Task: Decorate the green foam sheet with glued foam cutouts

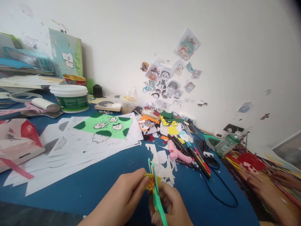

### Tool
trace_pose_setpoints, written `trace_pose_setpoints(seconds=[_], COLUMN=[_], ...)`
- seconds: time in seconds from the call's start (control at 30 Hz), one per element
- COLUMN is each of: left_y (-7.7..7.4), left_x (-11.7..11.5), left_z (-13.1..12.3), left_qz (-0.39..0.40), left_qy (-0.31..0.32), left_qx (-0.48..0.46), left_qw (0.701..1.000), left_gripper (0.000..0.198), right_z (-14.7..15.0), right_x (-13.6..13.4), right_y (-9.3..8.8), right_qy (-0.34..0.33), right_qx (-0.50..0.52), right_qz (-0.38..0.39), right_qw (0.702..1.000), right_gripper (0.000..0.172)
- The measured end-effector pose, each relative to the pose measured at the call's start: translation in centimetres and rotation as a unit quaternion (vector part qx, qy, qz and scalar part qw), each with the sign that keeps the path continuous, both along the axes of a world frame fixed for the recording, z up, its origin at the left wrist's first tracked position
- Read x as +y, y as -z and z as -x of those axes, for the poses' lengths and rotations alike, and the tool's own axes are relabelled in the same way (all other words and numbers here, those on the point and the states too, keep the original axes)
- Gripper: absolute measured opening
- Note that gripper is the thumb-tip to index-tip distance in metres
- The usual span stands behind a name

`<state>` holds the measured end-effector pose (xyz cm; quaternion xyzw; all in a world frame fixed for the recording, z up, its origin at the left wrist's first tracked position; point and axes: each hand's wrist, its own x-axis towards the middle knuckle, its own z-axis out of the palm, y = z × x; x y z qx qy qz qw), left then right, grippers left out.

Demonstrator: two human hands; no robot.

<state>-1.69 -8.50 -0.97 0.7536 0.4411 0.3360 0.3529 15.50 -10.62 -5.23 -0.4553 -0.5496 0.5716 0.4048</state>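
My left hand pinches a small yellow paper piece with an orange pattern on it. In my right hand are green-handled scissors, their blades pointing away from me. The yellow paper lies between the scissor blades, close to my left fingertips. Both hands are low over the front of the blue table. White paper scraps lie just beyond the scissor tips. How far the cut runs is hidden by the blades and fingers.
A pink glue gun, pens and a black cable lie to the right. White sheets and a green card spread left, near a white-lidded tub. Another person's hands are at far right.
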Motion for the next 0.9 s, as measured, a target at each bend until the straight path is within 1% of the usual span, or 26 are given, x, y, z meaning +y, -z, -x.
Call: trace_pose_setpoints(seconds=[0.2,0.33,0.43,0.57,0.63,0.77,0.9], left_y=[0.3,-0.1,-0.4,-0.6,-0.6,-0.7,-0.8], left_x=[0.0,0.2,0.3,0.4,0.4,0.6,0.9], left_z=[0.0,0.3,0.7,1.2,1.4,2.0,2.4], left_qz=[0.018,0.022,0.032,0.044,0.053,0.060,0.076], left_qy=[0.004,0.025,0.043,0.062,0.074,0.099,0.123], left_qx=[-0.009,-0.002,-0.015,-0.004,0.003,-0.021,-0.046], left_qw=[1.000,0.999,0.998,0.997,0.996,0.993,0.988], left_gripper=[0.033,0.032,0.029,0.031,0.031,0.028,0.031], right_z=[0.4,0.4,0.4,0.4,0.4,0.3,0.2], right_x=[0.1,-0.1,-0.2,-0.1,0.0,-0.1,-0.2], right_y=[0.3,0.6,1.0,1.1,1.0,1.1,1.3], right_qy=[-0.010,-0.010,0.001,-0.024,-0.023,-0.020,-0.024], right_qx=[0.035,0.030,0.029,0.045,0.053,0.058,0.058], right_qz=[-0.006,-0.008,-0.007,0.000,0.006,0.024,0.032], right_qw=[0.999,0.999,1.000,0.999,0.998,0.998,0.998], right_gripper=[0.058,0.056,0.056,0.059,0.062,0.075,0.077])
